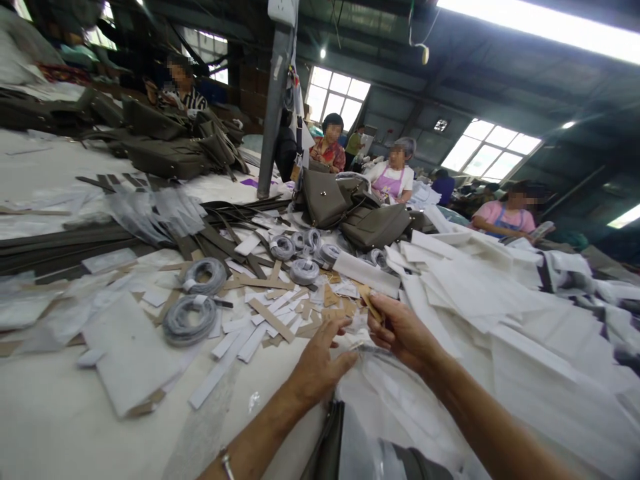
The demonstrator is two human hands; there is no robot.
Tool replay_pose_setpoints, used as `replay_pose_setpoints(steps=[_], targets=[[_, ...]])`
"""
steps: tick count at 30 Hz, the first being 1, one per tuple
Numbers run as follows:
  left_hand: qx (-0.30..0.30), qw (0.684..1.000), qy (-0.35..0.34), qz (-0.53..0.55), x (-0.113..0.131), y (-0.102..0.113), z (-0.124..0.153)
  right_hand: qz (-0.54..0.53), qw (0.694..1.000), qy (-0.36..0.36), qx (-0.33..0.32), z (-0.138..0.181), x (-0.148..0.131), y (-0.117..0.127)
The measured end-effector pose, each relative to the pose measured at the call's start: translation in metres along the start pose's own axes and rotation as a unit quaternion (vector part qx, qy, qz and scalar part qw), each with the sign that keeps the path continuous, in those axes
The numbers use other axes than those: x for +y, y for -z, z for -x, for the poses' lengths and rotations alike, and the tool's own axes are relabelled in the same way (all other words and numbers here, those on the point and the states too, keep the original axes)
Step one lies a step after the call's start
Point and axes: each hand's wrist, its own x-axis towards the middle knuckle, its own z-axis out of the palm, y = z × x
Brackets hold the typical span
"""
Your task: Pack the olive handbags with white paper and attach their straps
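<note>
My left hand rests low over the white table, fingers stretched toward a clear plastic bag and touching its edge. My right hand is closed in a pinch on a small tan cardboard strip just above the same bag. Loose tan and white strips lie scattered in front of both hands. A dark grey-green bag part lies under my left forearm.
Coils of grey strap lie to the left, and more coils further back. Olive handbags stand behind a pole. White sheets pile up on the right. Several people sit working at the far side.
</note>
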Motion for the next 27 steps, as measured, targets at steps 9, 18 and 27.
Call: replay_pose_setpoints(steps=[9,18,27], targets=[[-0.018,0.994,0.01,0.108,-0.001,-0.005,0.0,-0.014,1.0,0.019,0.017,0.0,0.009,-0.01],[-0.012,0.987,0.019,0.16,0.004,0.001,-0.004,-0.073,0.997,0.017,-0.022,0.009,0.014,-0.017],[0.047,0.989,0.029,0.134,0.008,0.006,-0.005,0.121,0.992,-0.008,-0.019,0.025,0.013,0.016]])
